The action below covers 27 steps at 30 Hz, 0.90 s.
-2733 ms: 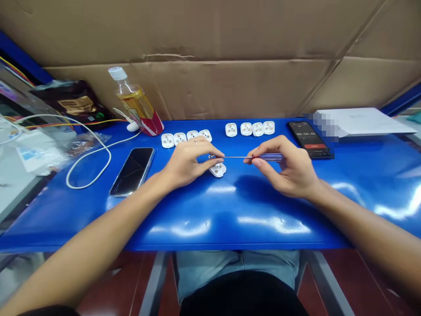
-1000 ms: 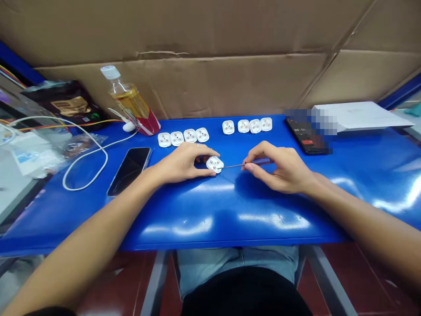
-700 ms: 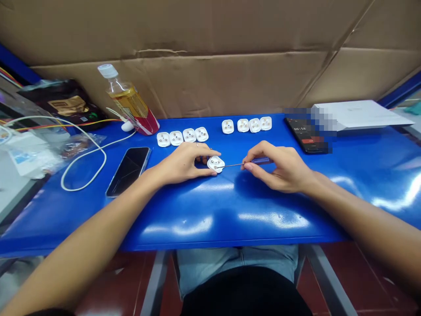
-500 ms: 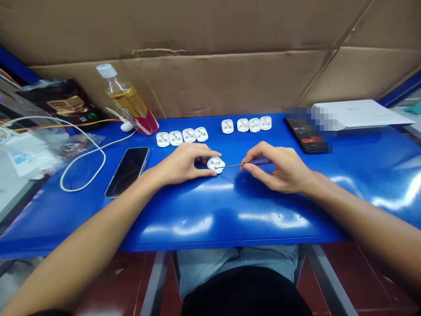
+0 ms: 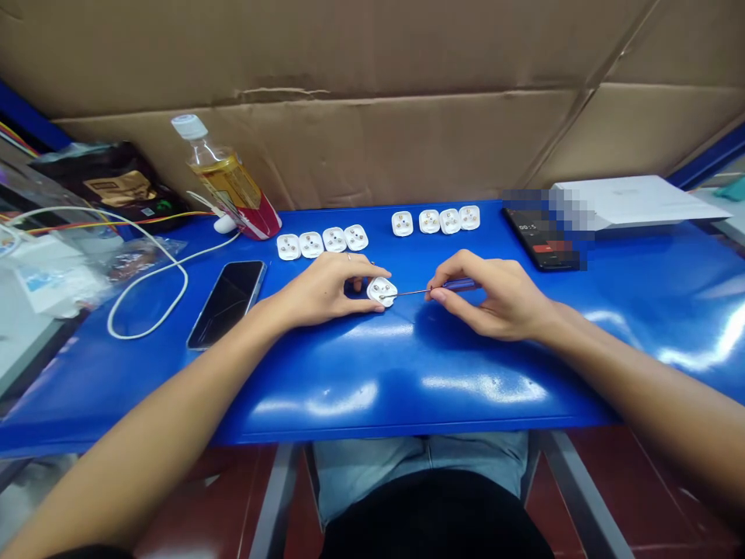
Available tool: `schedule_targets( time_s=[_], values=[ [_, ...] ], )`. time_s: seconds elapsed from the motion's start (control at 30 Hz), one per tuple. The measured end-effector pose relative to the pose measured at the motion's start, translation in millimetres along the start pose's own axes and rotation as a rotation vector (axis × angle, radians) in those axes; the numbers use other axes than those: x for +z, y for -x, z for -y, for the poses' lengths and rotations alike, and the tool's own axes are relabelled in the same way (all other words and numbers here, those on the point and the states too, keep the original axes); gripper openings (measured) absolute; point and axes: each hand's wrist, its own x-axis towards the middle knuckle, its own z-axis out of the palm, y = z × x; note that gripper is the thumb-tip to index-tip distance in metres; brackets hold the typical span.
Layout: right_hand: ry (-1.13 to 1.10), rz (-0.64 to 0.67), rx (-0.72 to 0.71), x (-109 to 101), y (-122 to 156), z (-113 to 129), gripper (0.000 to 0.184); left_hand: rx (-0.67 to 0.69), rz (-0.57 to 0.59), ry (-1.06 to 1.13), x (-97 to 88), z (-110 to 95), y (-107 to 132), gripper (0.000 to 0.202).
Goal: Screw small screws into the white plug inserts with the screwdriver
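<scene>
Between the thumb and fingers of my left hand (image 5: pixel 331 291) is a small white plastic plug housing (image 5: pixel 382 290), its inner side with metal terminals facing me. My right hand (image 5: pixel 489 296) grips a screwdriver (image 5: pixel 462 285) by its dark blue handle. The thin shaft points left, and its tip meets the housing near a terminal. Behind my left hand stands a row of several similar white housings (image 5: pixel 311 244). Another group of such housings (image 5: pixel 429 220) lies farther right along the back of the table.
On the blue table (image 5: pixel 372 380) a dark phone (image 5: pixel 226 303) lies left, near a white cable (image 5: pixel 186 279) and a drink bottle (image 5: pixel 233 182). At right are a second phone (image 5: pixel 541 237) showing a timer and a white box (image 5: pixel 634 200). Cardboard (image 5: pixel 372 147) closes off the back.
Both hands keep nearly the same place. The screwdriver tip stays at the housing, and some left-hand fingers behind the housing have shifted slightly.
</scene>
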Motion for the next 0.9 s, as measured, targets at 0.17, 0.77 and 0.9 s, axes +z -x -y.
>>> schedule_targets(
  time_s=[0.17, 0.77, 0.9],
  values=[
    [0.026, 0.004, -0.005, 0.0, 1.2, -1.3, 0.008, -0.003, -0.003, 0.010, -0.3, -0.7, -0.2, 0.048],
    [0.086, -0.048, -0.004, 0.2, 1.0, -1.5, 0.013, 0.004, 0.002, 0.038, 4.2, -2.6, 0.1, 0.049],
    [0.070, -0.042, 0.005, 0.0, 1.2, -0.5, 0.018, 0.005, -0.001, 0.036, 4.2, -3.4, -0.2, 0.049]
  ],
)
